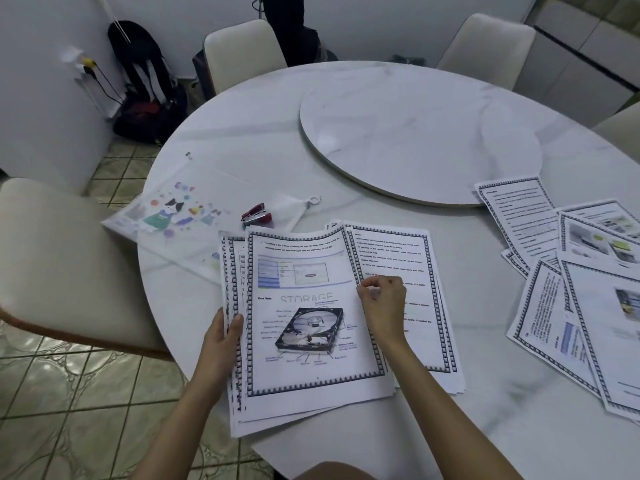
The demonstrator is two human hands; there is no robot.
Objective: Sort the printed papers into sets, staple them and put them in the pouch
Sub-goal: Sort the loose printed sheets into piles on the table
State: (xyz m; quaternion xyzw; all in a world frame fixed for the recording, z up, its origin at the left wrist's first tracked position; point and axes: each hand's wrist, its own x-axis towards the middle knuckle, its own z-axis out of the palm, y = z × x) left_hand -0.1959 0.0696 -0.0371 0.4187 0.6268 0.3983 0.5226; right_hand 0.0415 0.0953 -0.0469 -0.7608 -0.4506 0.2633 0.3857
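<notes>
A stack of printed papers [311,341] with black patterned borders lies at the table's near edge; its top sheet shows a hard-disk picture under the word STORAGE. My left hand [221,344] grips the stack's left edge. My right hand [382,299] pinches the top sheet's right edge, which is lifted and curved over a text page [398,258] beneath. More printed sheets [571,271] are spread at the right. A red stapler [257,215] lies beyond the stack. A clear pouch [173,209] with cartoon prints lies at the left.
The round white marble table [242,147] carries a lazy Susan [415,133] in its middle. A small white mesh bag [291,206] lies beside the stapler. Cream chairs [62,265] stand around the table, and bags rest against the far wall.
</notes>
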